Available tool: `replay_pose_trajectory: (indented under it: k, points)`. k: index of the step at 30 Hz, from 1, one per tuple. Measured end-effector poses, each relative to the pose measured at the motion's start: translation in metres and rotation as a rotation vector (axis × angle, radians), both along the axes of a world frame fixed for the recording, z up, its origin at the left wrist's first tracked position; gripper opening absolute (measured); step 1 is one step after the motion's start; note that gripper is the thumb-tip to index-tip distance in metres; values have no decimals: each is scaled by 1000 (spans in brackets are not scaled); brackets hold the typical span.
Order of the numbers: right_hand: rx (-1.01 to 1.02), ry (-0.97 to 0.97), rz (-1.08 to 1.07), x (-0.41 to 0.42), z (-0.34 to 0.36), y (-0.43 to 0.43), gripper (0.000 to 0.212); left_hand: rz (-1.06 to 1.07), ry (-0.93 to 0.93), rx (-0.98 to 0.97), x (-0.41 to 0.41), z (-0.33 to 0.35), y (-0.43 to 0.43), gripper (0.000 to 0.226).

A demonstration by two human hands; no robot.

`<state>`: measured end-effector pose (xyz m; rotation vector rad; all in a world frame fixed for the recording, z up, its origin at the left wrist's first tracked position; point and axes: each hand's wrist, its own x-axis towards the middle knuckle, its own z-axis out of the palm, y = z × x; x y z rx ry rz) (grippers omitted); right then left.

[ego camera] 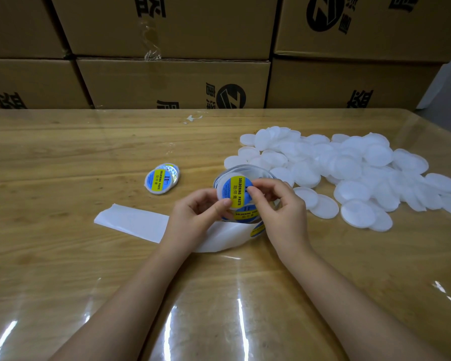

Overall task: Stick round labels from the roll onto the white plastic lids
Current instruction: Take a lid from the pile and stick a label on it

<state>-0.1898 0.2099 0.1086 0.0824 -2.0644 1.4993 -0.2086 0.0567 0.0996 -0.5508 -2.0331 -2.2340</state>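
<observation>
My left hand [193,217] holds a white plastic lid [225,187] by its near edge, thumb on its face. A round blue and yellow label [237,188] reading "SOLDERING PASTE" lies on that lid, and my right hand [276,204] pinches the label's right edge with thumb and forefinger. Under both hands sits the label roll [248,214], more blue and yellow labels showing on it, and its bare white backing strip [133,222] trails off to the left. Two labelled lids [162,179] lie stacked to the left.
A big heap of plain white lids [349,173] covers the table's right half. The wooden table [63,157] lies under a glossy clear sheet. Stacked cardboard boxes [172,82] form a wall along the far edge. A torn white scrap [192,119] lies near that edge.
</observation>
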Motion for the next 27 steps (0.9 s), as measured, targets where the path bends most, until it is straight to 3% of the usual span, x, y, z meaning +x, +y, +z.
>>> replay_pose_trajectory:
  k: [15, 27]
  points:
    - [53, 2, -24, -2, -4, 0, 10, 25, 21, -38, 1, 0, 0, 14]
    - [159, 62, -88, 0, -5, -2, 14, 89, 149, -151, 6, 1, 1, 7]
